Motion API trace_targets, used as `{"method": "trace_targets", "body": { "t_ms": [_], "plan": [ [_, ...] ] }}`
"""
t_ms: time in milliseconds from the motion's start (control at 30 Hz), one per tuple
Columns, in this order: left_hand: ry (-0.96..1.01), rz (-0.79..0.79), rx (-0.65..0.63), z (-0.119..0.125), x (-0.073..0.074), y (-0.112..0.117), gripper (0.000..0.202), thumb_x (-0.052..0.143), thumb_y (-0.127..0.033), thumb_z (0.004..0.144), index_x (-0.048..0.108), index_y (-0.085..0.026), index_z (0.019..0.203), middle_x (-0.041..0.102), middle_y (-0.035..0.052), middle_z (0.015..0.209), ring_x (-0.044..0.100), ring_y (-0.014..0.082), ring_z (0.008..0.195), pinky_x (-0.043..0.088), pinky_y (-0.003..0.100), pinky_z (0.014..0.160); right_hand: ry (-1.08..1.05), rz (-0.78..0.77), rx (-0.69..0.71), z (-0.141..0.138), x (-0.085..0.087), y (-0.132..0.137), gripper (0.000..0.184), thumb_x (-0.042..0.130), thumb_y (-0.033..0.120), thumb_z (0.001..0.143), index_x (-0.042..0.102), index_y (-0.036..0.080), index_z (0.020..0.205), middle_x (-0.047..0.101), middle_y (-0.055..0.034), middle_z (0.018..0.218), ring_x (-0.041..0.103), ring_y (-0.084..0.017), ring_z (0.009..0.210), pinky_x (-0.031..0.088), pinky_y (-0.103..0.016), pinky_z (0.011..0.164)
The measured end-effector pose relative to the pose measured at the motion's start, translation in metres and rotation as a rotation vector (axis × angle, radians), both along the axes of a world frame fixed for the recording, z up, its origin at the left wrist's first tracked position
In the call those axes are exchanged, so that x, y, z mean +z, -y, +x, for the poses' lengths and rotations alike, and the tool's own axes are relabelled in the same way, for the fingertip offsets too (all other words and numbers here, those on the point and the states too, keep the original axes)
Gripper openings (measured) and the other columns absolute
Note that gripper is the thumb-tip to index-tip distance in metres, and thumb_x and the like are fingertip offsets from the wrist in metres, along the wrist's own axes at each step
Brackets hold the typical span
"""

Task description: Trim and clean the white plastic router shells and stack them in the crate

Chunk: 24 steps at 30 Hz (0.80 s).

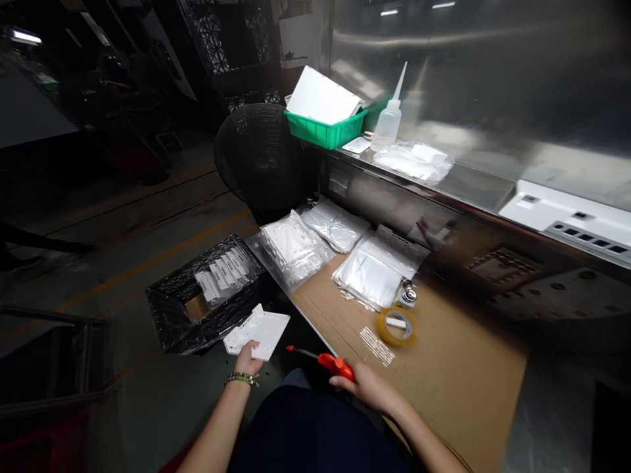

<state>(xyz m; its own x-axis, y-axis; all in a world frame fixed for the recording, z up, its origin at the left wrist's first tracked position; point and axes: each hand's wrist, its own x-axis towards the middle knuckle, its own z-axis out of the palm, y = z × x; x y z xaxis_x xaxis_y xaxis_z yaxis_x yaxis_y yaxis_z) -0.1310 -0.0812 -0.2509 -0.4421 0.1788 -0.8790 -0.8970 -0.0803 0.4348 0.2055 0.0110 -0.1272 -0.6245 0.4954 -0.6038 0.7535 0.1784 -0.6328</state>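
My left hand (248, 360) grips the near edge of a white plastic panel (266, 332), a flat tray-like part with raised edges, and holds it beside the black crate (167, 322). In my right hand (362, 383), closed around its handle, is a red-handled tool (336, 365) with a thin metal shaft and a small red tip. That tip points left toward the panel, apart from it. The exact kind of tool cannot be made out. Inside the crate, several similar white panels (227, 269) stand in a row on a dark plastic liner.
Cardboard (444, 368) covers the bench, carrying a yellow tape roll (396, 326), clear plastic bags (369, 269) and bagged white parts (290, 240). On the steel shelf are a green bin (325, 133), a squeeze bottle (387, 125) and a white housing (572, 220). A black basket (266, 157) stands behind.
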Motion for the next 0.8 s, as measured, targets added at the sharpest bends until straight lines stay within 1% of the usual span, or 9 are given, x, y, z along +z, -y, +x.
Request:
{"method": "trace_targets", "body": {
  "t_ms": [167, 267, 367, 467, 600, 633, 700, 767, 800],
  "plan": [
    [-0.007, 0.070, 0.040, 0.001, 0.013, 0.000, 0.023, 0.064, -0.026, 0.099, 0.064, -0.014, 0.118, 0.068, 0.0059, 0.107, 0.068, 0.0157, 0.084, 0.061, 0.031, 0.071, -0.064, -0.080, -0.021, 0.003, 0.005, 0.002, 0.060, 0.056, 0.075, 0.086, 0.067, 0.020, 0.105, 0.070, -0.0058, 0.089, 0.062, -0.023, 0.079, 0.036, -0.027, 0.063],
    [-0.005, 0.098, 0.019, 0.005, 0.019, -0.003, 0.023, 0.063, -0.026, 0.099, 0.064, -0.014, 0.119, 0.069, 0.0062, 0.106, 0.069, 0.0167, 0.086, 0.062, 0.033, 0.073, -0.040, -0.033, -0.072, 0.003, 0.004, 0.003, 0.060, 0.056, 0.076, 0.086, 0.067, 0.020, 0.101, 0.069, -0.0053, 0.086, 0.060, -0.022, 0.077, 0.035, -0.027, 0.062],
    [-0.019, 0.092, -0.026, 0.008, 0.022, -0.009, 0.024, 0.063, -0.028, 0.099, 0.064, -0.014, 0.119, 0.069, 0.0069, 0.108, 0.069, 0.0170, 0.086, 0.061, 0.033, 0.072, -0.057, -0.063, -0.056, 0.002, 0.003, 0.002, 0.059, 0.058, 0.076, 0.085, 0.068, 0.020, 0.100, 0.069, -0.0044, 0.084, 0.059, -0.022, 0.075, 0.036, -0.027, 0.063],
    [-0.046, 0.073, -0.053, 0.010, 0.023, -0.013, 0.026, 0.064, -0.030, 0.098, 0.064, -0.014, 0.119, 0.069, 0.0073, 0.110, 0.069, 0.0171, 0.087, 0.061, 0.033, 0.073, -0.080, -0.035, -0.109, 0.001, 0.003, -0.002, 0.056, 0.057, 0.072, 0.087, 0.067, 0.019, 0.104, 0.070, -0.0054, 0.087, 0.062, -0.023, 0.079, 0.038, -0.028, 0.065],
    [-0.090, 0.034, -0.068, 0.015, 0.029, -0.007, 0.024, 0.064, -0.026, 0.098, 0.064, -0.014, 0.119, 0.070, 0.0064, 0.106, 0.069, 0.0158, 0.082, 0.061, 0.031, 0.070, -0.106, -0.096, -0.089, 0.003, 0.004, -0.002, 0.056, 0.063, 0.072, 0.083, 0.069, 0.019, 0.100, 0.070, -0.0051, 0.083, 0.063, -0.023, 0.077, 0.042, -0.029, 0.064],
    [-0.104, 0.029, -0.075, 0.016, 0.032, -0.004, 0.023, 0.063, -0.021, 0.098, 0.065, -0.013, 0.119, 0.071, 0.0062, 0.102, 0.069, 0.0156, 0.079, 0.061, 0.031, 0.069, -0.137, -0.136, -0.130, 0.006, 0.003, 0.000, 0.055, 0.064, 0.070, 0.084, 0.069, 0.019, 0.101, 0.071, -0.0051, 0.083, 0.064, -0.023, 0.076, 0.044, -0.029, 0.063],
    [-0.148, 0.032, -0.083, 0.014, 0.042, 0.006, 0.029, 0.060, -0.007, 0.093, 0.066, -0.012, 0.121, 0.074, 0.0061, 0.094, 0.070, 0.0163, 0.073, 0.061, 0.031, 0.068, -0.245, -0.282, -0.304, 0.018, -0.001, 0.004, 0.054, 0.064, 0.069, 0.084, 0.068, 0.019, 0.106, 0.073, -0.0063, 0.087, 0.068, -0.024, 0.078, 0.047, -0.027, 0.056],
    [-0.214, 0.052, -0.079, 0.004, 0.056, 0.020, 0.045, 0.055, 0.004, 0.083, 0.068, -0.013, 0.123, 0.076, 0.0061, 0.087, 0.072, 0.0176, 0.069, 0.062, 0.030, 0.069, -0.407, -0.402, -0.572, 0.042, -0.012, 0.007, 0.058, 0.064, 0.072, 0.082, 0.067, 0.020, 0.107, 0.075, -0.0091, 0.096, 0.072, -0.027, 0.082, 0.047, -0.026, 0.047],
    [-0.257, 0.066, -0.073, -0.004, 0.066, 0.029, 0.051, 0.054, 0.006, 0.079, 0.068, -0.014, 0.124, 0.077, 0.0056, 0.086, 0.073, 0.0179, 0.069, 0.062, 0.029, 0.071, -0.481, -0.397, -0.754, 0.058, -0.020, 0.007, 0.060, 0.065, 0.073, 0.080, 0.067, 0.019, 0.106, 0.075, -0.0106, 0.100, 0.074, -0.028, 0.085, 0.048, -0.026, 0.043]
  ]
}}
